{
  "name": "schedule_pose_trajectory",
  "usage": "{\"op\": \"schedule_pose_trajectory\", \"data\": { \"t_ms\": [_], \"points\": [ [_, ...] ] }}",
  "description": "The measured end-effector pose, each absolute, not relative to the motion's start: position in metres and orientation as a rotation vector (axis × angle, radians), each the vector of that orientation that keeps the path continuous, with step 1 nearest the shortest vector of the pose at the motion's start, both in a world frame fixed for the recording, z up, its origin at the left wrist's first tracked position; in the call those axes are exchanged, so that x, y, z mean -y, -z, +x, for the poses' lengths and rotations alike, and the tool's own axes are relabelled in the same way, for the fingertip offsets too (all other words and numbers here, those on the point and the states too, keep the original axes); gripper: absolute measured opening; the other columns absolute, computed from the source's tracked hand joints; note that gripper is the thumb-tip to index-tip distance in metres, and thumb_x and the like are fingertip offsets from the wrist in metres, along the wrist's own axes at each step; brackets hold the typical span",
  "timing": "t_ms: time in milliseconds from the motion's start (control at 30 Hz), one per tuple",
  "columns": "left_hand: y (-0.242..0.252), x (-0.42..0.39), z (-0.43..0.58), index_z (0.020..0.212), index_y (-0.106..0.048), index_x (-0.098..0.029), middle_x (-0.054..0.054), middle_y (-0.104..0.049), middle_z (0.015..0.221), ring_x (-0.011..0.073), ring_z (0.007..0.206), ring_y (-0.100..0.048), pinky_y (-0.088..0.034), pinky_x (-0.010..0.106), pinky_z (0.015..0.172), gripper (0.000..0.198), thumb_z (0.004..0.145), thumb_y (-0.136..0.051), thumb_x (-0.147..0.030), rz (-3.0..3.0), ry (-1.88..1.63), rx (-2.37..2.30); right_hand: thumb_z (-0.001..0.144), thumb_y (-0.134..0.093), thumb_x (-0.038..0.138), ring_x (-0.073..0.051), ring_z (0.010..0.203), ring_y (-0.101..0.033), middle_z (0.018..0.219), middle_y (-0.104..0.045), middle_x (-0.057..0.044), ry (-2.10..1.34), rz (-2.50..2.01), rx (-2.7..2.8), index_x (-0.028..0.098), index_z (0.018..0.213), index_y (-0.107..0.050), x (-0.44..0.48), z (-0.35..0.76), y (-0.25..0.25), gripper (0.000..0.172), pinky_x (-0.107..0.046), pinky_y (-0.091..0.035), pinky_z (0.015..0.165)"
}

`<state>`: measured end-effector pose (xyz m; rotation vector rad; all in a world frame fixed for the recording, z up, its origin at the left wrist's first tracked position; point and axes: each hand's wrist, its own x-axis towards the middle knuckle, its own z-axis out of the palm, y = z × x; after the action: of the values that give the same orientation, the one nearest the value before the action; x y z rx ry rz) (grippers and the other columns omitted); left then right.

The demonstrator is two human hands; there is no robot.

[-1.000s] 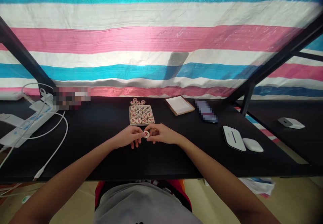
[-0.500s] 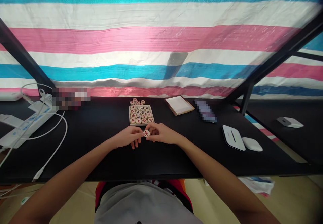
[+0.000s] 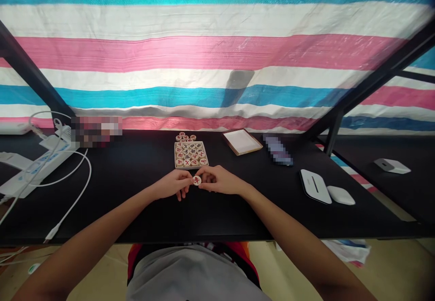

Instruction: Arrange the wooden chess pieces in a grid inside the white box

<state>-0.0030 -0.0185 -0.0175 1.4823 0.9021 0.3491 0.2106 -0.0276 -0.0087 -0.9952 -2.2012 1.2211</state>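
Between the fingertips of my left hand and my right hand is a round xiangqi piece, its red character facing up. Both hands pinch it from opposite sides, just in front of the box. That open square box holds rows of pale round pieces with red or black characters. Right behind the box, several more red-marked pieces are gathered on the black table.
A box lid lies inside-up at the back, beside a blurred-out object. To the right are a white flat device and a white mouse. White cables and a power strip occupy the left side.
The piece has turned slightly between my fingers, so its red character sits at a different angle. Both hands stay in nearly the same place.
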Motion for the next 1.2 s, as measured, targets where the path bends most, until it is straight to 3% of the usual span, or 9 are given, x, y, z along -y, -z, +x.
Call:
{"op": "schedule_pose_trajectory", "data": {
  "t_ms": [433, 600, 767, 933, 1067, 1200],
  "points": [
    [0.013, 0.019, -0.003, 0.079, -0.051, -0.016, -0.006, -0.048, 0.054, 0.0083, 0.044, -0.051, -0.045, 0.019, 0.040, 0.028, 0.085, -0.049, -0.043, 1.541, -0.388, -0.885, 0.081, -0.063, 0.036, -0.008, 0.053, -0.049, 0.061, -0.056, 0.005, -0.858, -1.031, 2.263, 0.019, 0.101, -0.061, 0.030, 0.208, 0.012, 0.027, -0.019, -0.041, 0.055],
    [0.009, 0.022, -0.005, 0.075, -0.053, -0.016, -0.006, -0.047, 0.050, 0.0082, 0.040, -0.047, -0.038, 0.019, 0.039, 0.030, 0.087, -0.046, -0.043, 1.793, -0.398, -1.000, 0.082, -0.062, 0.034, -0.008, 0.052, -0.048, 0.061, -0.054, 0.005, -0.768, -1.055, 2.248, 0.018, 0.102, -0.061, 0.029, 0.208, 0.014, 0.026, -0.019, -0.040, 0.055],
    [0.003, 0.016, -0.015, 0.068, -0.057, -0.015, -0.003, -0.053, 0.058, 0.0077, 0.052, -0.046, -0.037, 0.020, 0.053, 0.027, 0.088, -0.048, -0.030, 2.383, -0.661, -0.990, 0.082, -0.061, 0.035, -0.012, 0.063, -0.054, 0.071, -0.059, 0.000, -0.556, -1.088, 2.157, 0.019, 0.102, -0.062, 0.026, 0.208, 0.016, 0.026, -0.023, -0.046, 0.062],
    [0.002, 0.008, -0.021, 0.093, -0.062, -0.017, 0.004, -0.062, 0.084, 0.0139, 0.077, -0.058, -0.046, 0.025, 0.074, 0.018, 0.088, -0.049, -0.027, 2.613, -0.858, -0.953, 0.084, -0.059, 0.036, -0.019, 0.092, -0.057, 0.096, -0.061, -0.006, -0.393, -1.035, 2.143, 0.022, 0.104, -0.062, 0.022, 0.207, 0.019, 0.024, -0.033, -0.050, 0.082],
    [0.007, 0.010, -0.016, 0.106, -0.061, -0.021, 0.008, -0.061, 0.105, 0.0189, 0.099, -0.056, -0.044, 0.032, 0.091, 0.022, 0.088, -0.052, -0.029, 2.687, -0.756, -0.823, 0.085, -0.059, 0.036, -0.021, 0.097, -0.055, 0.099, -0.061, -0.007, -0.384, -1.033, 2.160, 0.023, 0.106, -0.062, 0.021, 0.205, 0.023, 0.025, -0.037, -0.048, 0.088],
    [0.010, 0.012, -0.011, 0.106, -0.062, -0.022, 0.007, -0.063, 0.109, 0.0200, 0.102, -0.055, -0.041, 0.037, 0.096, 0.021, 0.088, -0.053, -0.028, 2.662, -0.774, -0.791, 0.084, -0.059, 0.038, -0.022, 0.098, -0.056, 0.100, -0.062, -0.007, -0.417, -1.025, 2.188, 0.024, 0.107, -0.062, 0.021, 0.204, 0.025, 0.026, -0.038, -0.048, 0.089]
  ]
}}
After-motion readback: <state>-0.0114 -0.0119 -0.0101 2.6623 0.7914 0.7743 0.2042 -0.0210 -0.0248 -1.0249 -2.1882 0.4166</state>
